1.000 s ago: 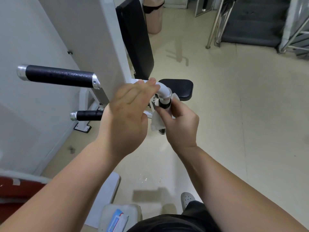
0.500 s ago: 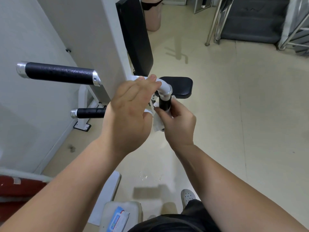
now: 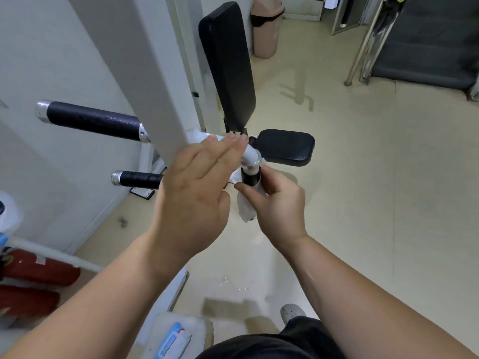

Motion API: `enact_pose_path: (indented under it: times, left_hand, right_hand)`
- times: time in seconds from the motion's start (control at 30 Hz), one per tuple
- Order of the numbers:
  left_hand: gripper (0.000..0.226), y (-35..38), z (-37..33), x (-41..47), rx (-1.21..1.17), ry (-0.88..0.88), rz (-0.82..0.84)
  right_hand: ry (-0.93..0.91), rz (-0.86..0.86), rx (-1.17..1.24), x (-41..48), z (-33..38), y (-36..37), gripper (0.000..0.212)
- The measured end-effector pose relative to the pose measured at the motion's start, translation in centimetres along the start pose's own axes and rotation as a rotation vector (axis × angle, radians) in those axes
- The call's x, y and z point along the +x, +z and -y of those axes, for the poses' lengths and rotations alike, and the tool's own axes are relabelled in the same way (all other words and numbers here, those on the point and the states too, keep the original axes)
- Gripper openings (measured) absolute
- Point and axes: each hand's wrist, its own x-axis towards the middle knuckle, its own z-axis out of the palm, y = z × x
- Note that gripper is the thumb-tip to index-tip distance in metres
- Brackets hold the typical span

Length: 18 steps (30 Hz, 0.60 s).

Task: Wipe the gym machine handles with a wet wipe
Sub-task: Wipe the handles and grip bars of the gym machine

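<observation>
Mid-task: right hand fingers closed round wet wipe on the short black handle, left hand fingers straight, steadying white tube, holding nothing; two longer handles seemingly left.

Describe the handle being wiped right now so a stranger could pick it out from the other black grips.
Start at the white upright post of the machine and follow the white tube to its curved elbow, beside the small black pad. The handle being wiped hangs straight down from that elbow. Unlike the two horizontal grips at left, it points downward, with the white wipe and the right hand around it.
</observation>
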Motion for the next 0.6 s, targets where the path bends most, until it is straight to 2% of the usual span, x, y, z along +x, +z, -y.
enact_pose_path:
  times: [0.07, 0.23, 0.33, 0.5, 0.6]
  left_hand:
    - [0.070, 0.6, -0.9, 0.0, 0.065, -0.052, -0.005]
    - [0.063, 2.0, -3.4, 0.2, 0.144, -0.227, -0.071]
    - [0.066, 2.5, -5.1, 0.2, 0.210, -0.344, -0.094]
    - [0.069, 2.6, -7.6, 0.1, 0.185, -0.466, -0.079]
    - [0.072, 2.4, -8.3, 0.1, 0.224, -0.518, -0.030]
  right_hand:
    - [-0.072, 0.070, 0.052, 0.9, 0.3, -0.9, 0.015]
    - [-0.023, 0.399, 0.093, 2.9, -2.4, -2.6, 0.021]
    - [-0.060, 0.565, 0.082, 4.5, -2.6, -3.8, 0.018]
    - [-0.090, 0.691, 0.102, 5.3, -1.9, -5.0, 0.025]
    - [-0.058, 0.775, 0.061, 4.6, -3.2, -5.6, 0.020]
